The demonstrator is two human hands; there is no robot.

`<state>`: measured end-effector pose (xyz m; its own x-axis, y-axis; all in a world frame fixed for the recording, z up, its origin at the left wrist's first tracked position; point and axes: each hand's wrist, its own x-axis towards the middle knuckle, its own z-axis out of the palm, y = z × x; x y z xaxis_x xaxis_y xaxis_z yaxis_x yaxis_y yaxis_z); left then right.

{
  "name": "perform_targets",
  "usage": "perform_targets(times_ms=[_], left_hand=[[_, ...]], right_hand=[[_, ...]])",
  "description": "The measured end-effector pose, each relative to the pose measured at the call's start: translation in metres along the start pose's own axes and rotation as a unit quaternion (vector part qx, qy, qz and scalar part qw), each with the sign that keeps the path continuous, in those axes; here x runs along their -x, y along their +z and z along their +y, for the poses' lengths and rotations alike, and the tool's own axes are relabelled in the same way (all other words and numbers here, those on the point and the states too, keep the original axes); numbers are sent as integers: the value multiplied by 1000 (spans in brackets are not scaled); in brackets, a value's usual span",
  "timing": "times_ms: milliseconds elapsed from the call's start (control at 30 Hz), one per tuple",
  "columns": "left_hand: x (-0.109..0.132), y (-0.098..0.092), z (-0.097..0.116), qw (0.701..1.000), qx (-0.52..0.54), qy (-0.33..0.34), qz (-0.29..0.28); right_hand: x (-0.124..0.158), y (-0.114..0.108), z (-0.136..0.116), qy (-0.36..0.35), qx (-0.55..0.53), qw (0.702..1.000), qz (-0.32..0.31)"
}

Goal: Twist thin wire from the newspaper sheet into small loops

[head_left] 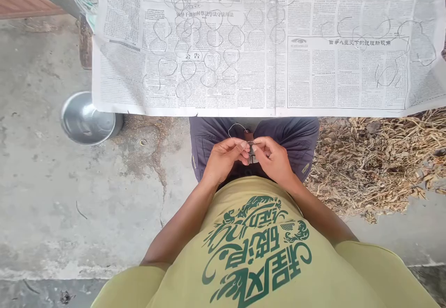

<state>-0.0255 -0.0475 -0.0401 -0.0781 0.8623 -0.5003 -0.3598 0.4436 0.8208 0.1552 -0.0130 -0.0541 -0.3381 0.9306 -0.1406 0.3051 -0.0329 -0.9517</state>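
A thin wire point(238, 124) is bent into a loop that rises above my fingers, over my lap. My left hand point(228, 154) pinches the wire between thumb and fingertips. Close beside it, my right hand point(273, 157) has its thumb and fingers closed on the same wire, fingertips almost meeting the left ones. Part of the wire between the hands is hidden by the fingers. On the newspaper point(121, 80) in front of me lie many wire pieces bent into rounded double loops, such as one wire shape point(188, 70). Looser bent wire point(423, 62) lies on the right.
A metal pot point(88, 117) stands on the concrete floor at the left, partly under the newspaper's edge. Dry leaves and stalks point(376, 168) cover the ground at the right. A plastic bag point(86, 1) sits at the upper left corner of the newspaper.
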Motion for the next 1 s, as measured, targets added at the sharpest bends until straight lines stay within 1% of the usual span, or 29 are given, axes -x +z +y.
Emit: perform_targets(times_ms=[133, 200, 333, 467, 567, 733, 900, 967, 1000], left_hand=[[-1, 1, -1, 1000, 6, 2, 11], [-1, 2, -1, 1000, 11, 1, 12], [-3, 1, -4, 1000, 23, -3, 7], [-5, -4, -9, 1000, 10, -12, -4], [-7, -5, -11, 1000, -5, 0, -11], [-8, -7, -8, 998, -28, 27, -41], [-8, -17, -1, 990, -66, 60, -107], [-9, -21, -1, 989, -68, 55, -119], [-10, -22, -1, 990, -62, 47, -115]], right_hand=[[-2, -2, -2, 101, -105, 986, -76], [-1, -2, -3, 122, -124, 981, -83], [0, 1, 0, 108, -118, 986, -47], [1, 4, 4, 110, -134, 983, -58], [1, 4, 3, 119, -133, 982, -65], [-2, -2, -4, 90, -43, 993, -59], [-5, -7, -2, 61, 20, 996, -68], [-5, -8, -2, 54, 32, 996, -69], [-4, -7, -2, 52, 35, 996, -66]])
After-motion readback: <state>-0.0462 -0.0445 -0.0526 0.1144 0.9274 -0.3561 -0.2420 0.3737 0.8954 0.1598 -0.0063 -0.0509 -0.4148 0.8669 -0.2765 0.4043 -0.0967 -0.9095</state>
